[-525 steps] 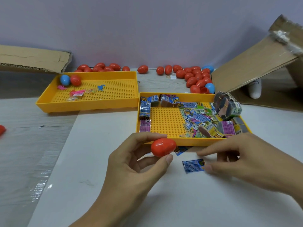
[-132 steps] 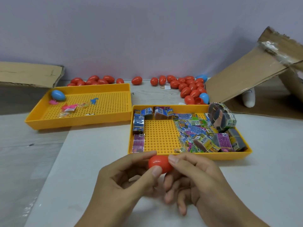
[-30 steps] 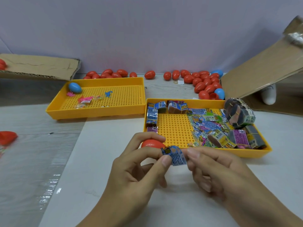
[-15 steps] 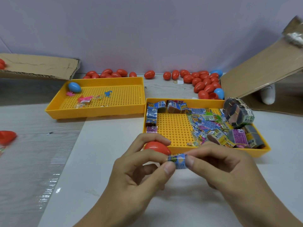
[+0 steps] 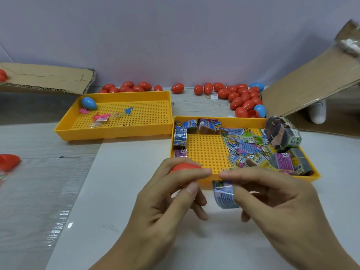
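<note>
My left hand (image 5: 165,203) grips a red plastic egg (image 5: 185,167), mostly hidden behind its fingers, just in front of the near yellow tray (image 5: 206,184). My right hand (image 5: 272,203) pinches a small blue printed paper slip (image 5: 224,194) between thumb and index finger; the slip hangs curled below the fingertips. The fingertips of both hands almost meet above the slip. The near tray holds a loose pile of printed slips (image 5: 245,147) and banded bundles (image 5: 282,136).
A second yellow tray (image 5: 120,133) at the back left holds a blue egg (image 5: 89,103) and small toys. Several red and blue eggs (image 5: 241,98) lie along the wall. Cardboard flaps (image 5: 311,84) stand right and back left. A red egg half (image 5: 8,161) lies far left.
The paper slip, held between both hands half a second ago, is now only in my right hand and hangs down. My left hand has drawn slightly left with the egg.
</note>
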Motion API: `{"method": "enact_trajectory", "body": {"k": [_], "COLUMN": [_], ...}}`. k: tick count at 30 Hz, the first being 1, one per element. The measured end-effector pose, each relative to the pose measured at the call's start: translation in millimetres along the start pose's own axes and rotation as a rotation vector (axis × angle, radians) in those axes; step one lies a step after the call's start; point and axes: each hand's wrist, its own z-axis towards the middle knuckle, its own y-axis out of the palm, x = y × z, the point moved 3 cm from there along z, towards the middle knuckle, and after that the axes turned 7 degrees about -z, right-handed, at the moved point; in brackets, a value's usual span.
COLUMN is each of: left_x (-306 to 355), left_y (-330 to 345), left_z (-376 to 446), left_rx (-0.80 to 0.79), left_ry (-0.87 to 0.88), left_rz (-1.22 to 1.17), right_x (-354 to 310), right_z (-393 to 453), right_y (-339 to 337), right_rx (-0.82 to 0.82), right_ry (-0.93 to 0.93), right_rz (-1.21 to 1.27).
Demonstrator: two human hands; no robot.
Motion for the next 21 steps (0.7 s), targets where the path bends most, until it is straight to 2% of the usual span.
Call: {"method": "enact_trajectory", "body": {"k": [2,6,9,14,21], "left_x": [-0.9,-3.3,-3.6,-1.8,-1.3], "left_y": [0.8,0.6,1.0,0.2,1.3], "left_z": [-0.8,-3.3,-3.2,-1.6,-2.3], "left_rx": [0.003,0.072,0.021,-0.014,-0.081], "left_ry": [0.021,-0.051,-0.071,-0.130,-0.150], "left_rz": [0.018,-0.005,0.042,-0.046,-0.015], "right_x": [1.4,1.3,1.7,-0.8,4.5], "right_z": [-0.2,-0.4,-0.3,0.6,-1.3], "right_y": [-0.8,0.2,0.6,1.1,2.6], "right_rx": [0.016,0.024,0.015,0.014,0.022], "right_ry": [-0.003,-0.019,-0.069,-0.135,-0.196], "right_rz": [-0.013,-0.004,-0.007,-0.030,-0.081]}}
